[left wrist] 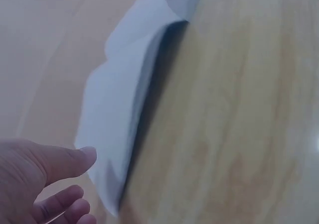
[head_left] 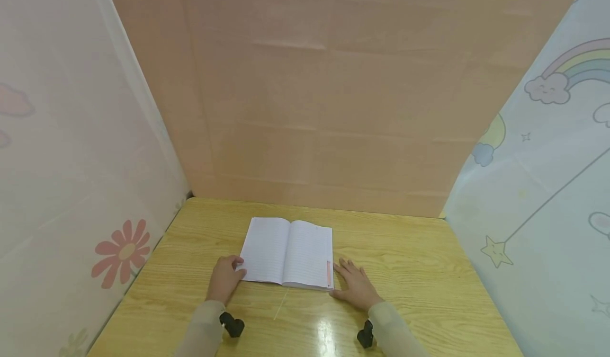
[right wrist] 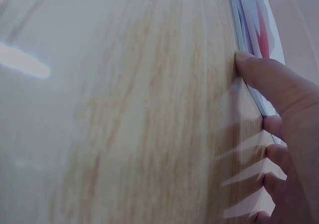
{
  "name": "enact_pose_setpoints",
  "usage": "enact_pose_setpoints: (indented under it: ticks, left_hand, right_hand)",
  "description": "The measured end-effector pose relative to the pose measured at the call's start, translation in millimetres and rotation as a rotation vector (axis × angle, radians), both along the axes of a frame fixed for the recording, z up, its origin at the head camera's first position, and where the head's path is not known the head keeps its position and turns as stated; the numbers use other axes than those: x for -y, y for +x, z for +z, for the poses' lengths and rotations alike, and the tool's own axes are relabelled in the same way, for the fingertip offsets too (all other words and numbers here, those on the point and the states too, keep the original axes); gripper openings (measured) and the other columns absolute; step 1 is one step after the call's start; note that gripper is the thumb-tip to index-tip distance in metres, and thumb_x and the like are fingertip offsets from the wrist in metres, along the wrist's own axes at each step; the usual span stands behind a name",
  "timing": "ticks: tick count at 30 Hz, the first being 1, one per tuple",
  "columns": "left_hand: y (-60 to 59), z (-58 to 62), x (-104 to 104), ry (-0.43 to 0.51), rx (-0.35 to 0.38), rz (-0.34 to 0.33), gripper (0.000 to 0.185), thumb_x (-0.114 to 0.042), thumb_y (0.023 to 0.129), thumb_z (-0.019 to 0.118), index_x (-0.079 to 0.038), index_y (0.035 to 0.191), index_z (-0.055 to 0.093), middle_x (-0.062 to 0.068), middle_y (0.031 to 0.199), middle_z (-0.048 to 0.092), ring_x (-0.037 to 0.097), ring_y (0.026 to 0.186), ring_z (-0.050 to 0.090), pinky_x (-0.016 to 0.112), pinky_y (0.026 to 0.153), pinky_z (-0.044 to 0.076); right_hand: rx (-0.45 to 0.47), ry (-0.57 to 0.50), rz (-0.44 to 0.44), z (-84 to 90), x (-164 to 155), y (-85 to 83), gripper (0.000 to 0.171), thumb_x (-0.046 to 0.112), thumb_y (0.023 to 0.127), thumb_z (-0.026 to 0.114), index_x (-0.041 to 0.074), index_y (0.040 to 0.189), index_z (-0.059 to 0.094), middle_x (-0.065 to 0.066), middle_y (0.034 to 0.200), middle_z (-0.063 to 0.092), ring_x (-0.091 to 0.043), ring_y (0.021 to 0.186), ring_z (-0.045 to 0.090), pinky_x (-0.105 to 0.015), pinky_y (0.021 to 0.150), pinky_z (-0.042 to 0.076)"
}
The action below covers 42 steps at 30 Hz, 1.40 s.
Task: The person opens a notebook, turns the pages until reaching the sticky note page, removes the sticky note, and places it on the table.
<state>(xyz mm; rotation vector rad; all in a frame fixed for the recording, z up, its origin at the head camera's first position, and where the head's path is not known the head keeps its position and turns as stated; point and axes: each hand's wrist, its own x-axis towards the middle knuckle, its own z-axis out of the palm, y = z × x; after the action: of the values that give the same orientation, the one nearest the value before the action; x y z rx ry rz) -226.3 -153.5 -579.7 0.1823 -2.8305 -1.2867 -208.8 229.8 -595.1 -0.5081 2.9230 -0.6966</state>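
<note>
An open notebook point(head_left: 265, 248) with white lined pages lies on the wooden table. My left hand point(head_left: 226, 278) is at its lower left corner, fingers loosely bent beside the left edge. In the left wrist view, the left thumb point(left wrist: 87, 157) overlaps the page edge point(left wrist: 112, 104). At the lower right corner, my right hand point(head_left: 356, 285) rests with its fingers spread on the table. Its thumb point(right wrist: 246, 59) touches the notebook's near edge in the right wrist view. A pink strip point(head_left: 328, 274) shows along the right page's margin.
A thin pale ribbon point(head_left: 281, 305) trails from the notebook's spine onto the wooden table point(head_left: 395, 251). A tan sheet point(head_left: 314, 92) stands behind the table. Patterned curtains hang at the left point(head_left: 57, 187) and right point(head_left: 548, 187). Black wrist devices point(head_left: 232, 325) sit at both cuffs.
</note>
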Motion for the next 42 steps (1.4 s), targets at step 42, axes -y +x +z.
enact_pose_setpoints:
  ticks: [42]
  left_hand:
    - [6.2,-9.5,-162,0.184,-0.113,-0.523,0.016,-0.014,0.086,0.071,-0.013,0.101,0.069,-0.002,0.090,0.056,0.008,0.083,0.051,0.025,0.074,0.048]
  right_hand:
    - [0.015,0.016,-0.020,3.0,3,1.2,0.079,0.054,0.082,0.069,0.012,0.144,0.045,-0.020,0.153,0.033,-0.044,0.142,0.026,-0.068,0.110,0.016]
